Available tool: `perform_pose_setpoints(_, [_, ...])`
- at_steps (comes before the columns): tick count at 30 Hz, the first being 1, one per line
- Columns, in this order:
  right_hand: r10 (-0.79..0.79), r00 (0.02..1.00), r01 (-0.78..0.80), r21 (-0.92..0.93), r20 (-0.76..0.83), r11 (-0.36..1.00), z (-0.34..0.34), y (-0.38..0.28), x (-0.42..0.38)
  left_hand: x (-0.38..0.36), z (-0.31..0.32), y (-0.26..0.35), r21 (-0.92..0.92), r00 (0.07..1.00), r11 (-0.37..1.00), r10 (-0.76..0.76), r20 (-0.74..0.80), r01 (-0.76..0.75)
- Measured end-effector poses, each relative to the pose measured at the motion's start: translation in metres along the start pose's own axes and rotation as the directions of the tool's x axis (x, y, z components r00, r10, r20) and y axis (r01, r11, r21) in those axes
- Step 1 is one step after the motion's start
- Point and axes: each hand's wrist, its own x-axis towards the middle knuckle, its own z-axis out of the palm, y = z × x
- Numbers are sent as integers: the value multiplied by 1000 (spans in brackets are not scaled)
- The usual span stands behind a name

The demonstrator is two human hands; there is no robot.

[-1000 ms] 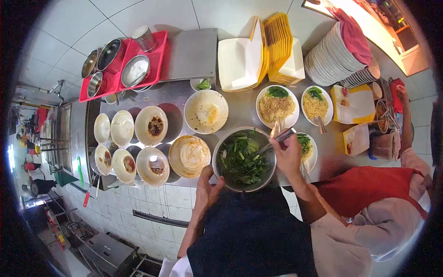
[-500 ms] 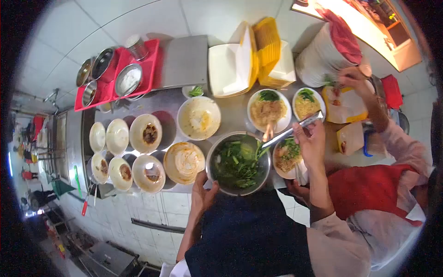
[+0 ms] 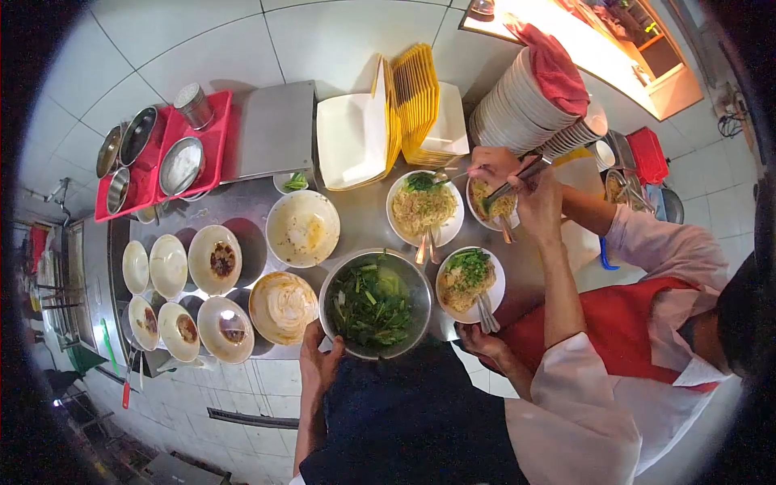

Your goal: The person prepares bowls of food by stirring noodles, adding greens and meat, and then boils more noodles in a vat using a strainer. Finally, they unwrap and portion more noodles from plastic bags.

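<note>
My left hand (image 3: 321, 356) grips the near left rim of a steel bowl (image 3: 423, 311) full of leafy greens (image 3: 372, 303) in liquid. Raised at the right, my right hand (image 3: 540, 206) is closed around metal tongs (image 3: 529, 168). Their tips reach into the far right noodle bowl (image 3: 483, 196). Noodles topped with greens fill a second bowl (image 3: 423, 212) beside it. A co-worker's hand (image 3: 491, 164) holds a spoon (image 3: 454, 174) over these two bowls. Their other hand (image 3: 483, 343) is at the near noodle bowl (image 3: 495, 295), which is topped with chopped greens.
Several sauce bowls (image 3: 170, 255) stand at the left, near a ladle (image 3: 126, 392). Behind are a red tray (image 3: 214, 153), yellow-edged containers (image 3: 352, 137) and stacked bowls (image 3: 517, 101) under a red cloth (image 3: 554, 73). A co-worker in a red apron (image 3: 598, 331) stands close on the right.
My right hand has moved the tongs from above the greens to the far right noodle bowl. The co-worker's hand has come left, now with a spoon at the noodles. The view has shifted right.
</note>
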Motion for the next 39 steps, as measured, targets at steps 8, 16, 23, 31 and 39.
perform_pose_setpoints(8, [145, 986, -119, 260, -86, 958, -5, 2, -2, 1, 1, 3, -35, 1000, 999, -18, -5, 18])
perform_pose_setpoints(16, [52, 997, -42, 149, -62, 988, 1, 0, 3, 1, 1, -1, -112, 1000, 993, -23, 6, 24])
perform_pose_setpoints(23, [-232, 972, 233, 163, -28, 959, 74, 68, -14, 2, 1, -1, -71, 999, 997, -41, 9, 42])
perform_pose_setpoints(31, [-252, 968, 245, 232, -1, 941, 60, 83, -37, 0, 2, -2, -128, 999, 991, -45, 2, 45])
perform_pose_setpoints(39, [105, 963, -18, 330, -248, 944, 47, 85, -36, 4, 2, -15, -113, 1000, 994, -14, 5, 15])
